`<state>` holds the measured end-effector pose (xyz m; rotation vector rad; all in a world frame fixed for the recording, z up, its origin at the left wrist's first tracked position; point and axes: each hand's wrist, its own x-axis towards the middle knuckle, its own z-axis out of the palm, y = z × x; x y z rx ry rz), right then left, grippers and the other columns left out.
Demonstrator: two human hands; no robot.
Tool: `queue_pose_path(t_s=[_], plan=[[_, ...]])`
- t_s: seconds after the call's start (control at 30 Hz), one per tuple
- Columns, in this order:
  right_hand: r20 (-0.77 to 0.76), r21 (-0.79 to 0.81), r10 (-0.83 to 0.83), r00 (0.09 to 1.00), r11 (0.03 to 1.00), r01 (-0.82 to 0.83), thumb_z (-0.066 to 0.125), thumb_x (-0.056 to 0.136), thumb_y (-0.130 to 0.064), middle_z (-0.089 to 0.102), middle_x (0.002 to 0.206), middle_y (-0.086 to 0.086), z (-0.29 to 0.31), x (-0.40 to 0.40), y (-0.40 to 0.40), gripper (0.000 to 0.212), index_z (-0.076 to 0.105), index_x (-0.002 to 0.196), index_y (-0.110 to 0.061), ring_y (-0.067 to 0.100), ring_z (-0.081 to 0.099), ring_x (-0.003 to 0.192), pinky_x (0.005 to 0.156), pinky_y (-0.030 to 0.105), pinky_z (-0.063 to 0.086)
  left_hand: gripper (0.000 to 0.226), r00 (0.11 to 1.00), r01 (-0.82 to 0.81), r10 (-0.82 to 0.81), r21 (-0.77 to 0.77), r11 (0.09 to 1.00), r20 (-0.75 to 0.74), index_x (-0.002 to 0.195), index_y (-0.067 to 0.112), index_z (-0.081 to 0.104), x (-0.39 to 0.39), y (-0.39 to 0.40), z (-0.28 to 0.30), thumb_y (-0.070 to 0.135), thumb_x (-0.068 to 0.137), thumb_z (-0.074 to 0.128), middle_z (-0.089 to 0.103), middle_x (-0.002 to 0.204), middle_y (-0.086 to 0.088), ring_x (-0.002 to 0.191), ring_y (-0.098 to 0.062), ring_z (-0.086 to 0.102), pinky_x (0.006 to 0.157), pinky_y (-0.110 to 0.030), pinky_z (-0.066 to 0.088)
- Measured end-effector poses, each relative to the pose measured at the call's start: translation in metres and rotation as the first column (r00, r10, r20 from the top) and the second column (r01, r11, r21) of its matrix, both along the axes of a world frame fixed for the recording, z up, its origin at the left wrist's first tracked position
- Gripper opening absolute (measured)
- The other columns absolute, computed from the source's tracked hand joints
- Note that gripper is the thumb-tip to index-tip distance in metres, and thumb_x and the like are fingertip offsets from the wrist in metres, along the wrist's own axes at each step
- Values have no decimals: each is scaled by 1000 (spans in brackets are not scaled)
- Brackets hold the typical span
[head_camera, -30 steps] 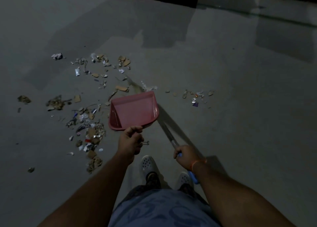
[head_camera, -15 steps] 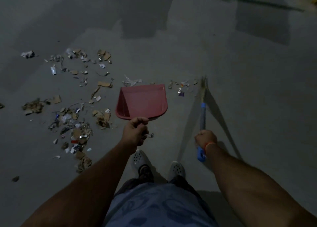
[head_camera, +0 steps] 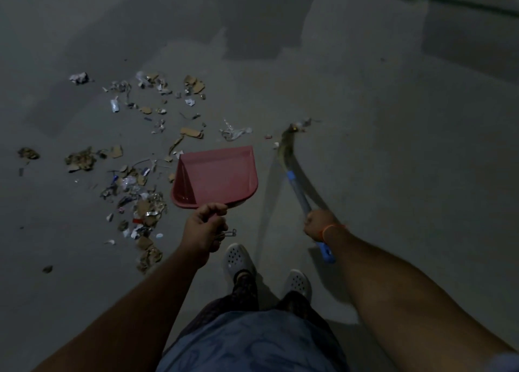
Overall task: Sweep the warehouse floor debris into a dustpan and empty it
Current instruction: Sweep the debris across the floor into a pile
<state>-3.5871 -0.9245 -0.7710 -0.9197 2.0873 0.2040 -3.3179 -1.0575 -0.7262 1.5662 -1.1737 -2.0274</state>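
Observation:
My left hand (head_camera: 204, 227) grips the handle of a pink dustpan (head_camera: 216, 176), which hangs above the grey floor with nothing visible in it. My right hand (head_camera: 318, 223) holds the blue handle of a broom (head_camera: 297, 187); its straw bristles (head_camera: 287, 144) touch the floor to the right of the dustpan, beside a few small scraps (head_camera: 302, 125). Cardboard, paper and plastic debris (head_camera: 134, 186) lies scattered left of the dustpan, with more bits (head_camera: 165, 90) farther off. A clear plastic scrap (head_camera: 234, 132) lies just beyond the pan's lip.
My two feet in white clogs (head_camera: 238, 259) stand below the dustpan. Lone scraps lie at the far left (head_camera: 28, 153) and near left (head_camera: 47, 269). Bare grey concrete (head_camera: 407, 152) spreads to the right. A dark edge runs along the top.
The broom swung from behind the dustpan out to its right, and its bristles have pushed the small scraps on the right side farther away. The dustpan stayed in my left hand.

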Motion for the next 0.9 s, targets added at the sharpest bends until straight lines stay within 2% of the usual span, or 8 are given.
queue_pose_path(t_s=[0.1,0.17,0.27,0.4,0.57,0.67,0.83,0.9], plan=[[100,-65,80,992,995,-73,56,91,-21,66,90,10,6,19,-29,22,73,98,-9,32,69,99,88,36,56,24,999,-48,48,7,999,5,98,13,63,12,0,2,-7,96,48,50,59,-7,41,-11,31,44,-16,25],[171,-109,59,983,993,-41,60,85,-17,68,79,9,8,28,-39,16,74,85,-9,31,72,81,71,34,59,25,997,-73,73,10,997,11,97,13,61,17,1,3,-8,96,47,50,57,-6,40,-11,30,44,-15,24],[261,-180,-12,965,982,61,59,82,-4,63,59,2,6,37,-32,21,76,76,-16,23,62,53,47,24,49,24,995,-103,103,12,995,-6,99,11,60,20,4,5,-8,96,46,50,56,-5,38,-10,30,42,-15,24],[293,-256,7,956,964,71,61,80,-1,57,62,-11,3,49,-4,27,70,71,-25,5,53,58,67,24,45,21,993,-120,120,13,993,1,101,9,60,19,9,5,-7,97,48,51,58,-6,39,-11,32,42,-15,25],[254,-288,-115,960,939,189,62,80,-1,71,92,0,2,57,36,30,69,68,-28,10,60,91,83,19,44,21,990,-137,138,21,990,-10,102,8,61,12,23,5,-7,96,48,52,60,-9,41,-12,33,40,-16,25],[205,-236,-140,969,953,188,65,83,-7,72,93,0,2,53,63,14,75,80,-16,8,58,87,78,16,41,21,992,-125,125,31,992,1,103,9,62,7,31,4,-6,96,49,52,62,-9,43,-13,33,40,-19,26],[146,-82,-151,978,983,164,65,78,-10,65,72,-3,-16,55,108,25,61,57,-23,19,69,84,71,16,44,20,987,-159,160,37,987,-9,106,5,60,9,49,9,-8,96,48,52,63,-10,42,-12,32,40,-17,25],[168,-19,-80,983,996,84,63,79,-12,72,80,2,-20,62,118,17,68,65,-19,17,68,86,71,18,47,20,984,-179,180,37,983,0,106,4,60,15,54,7,-8,95,49,52,63,-10,43,-12,31,40,-17,24]])
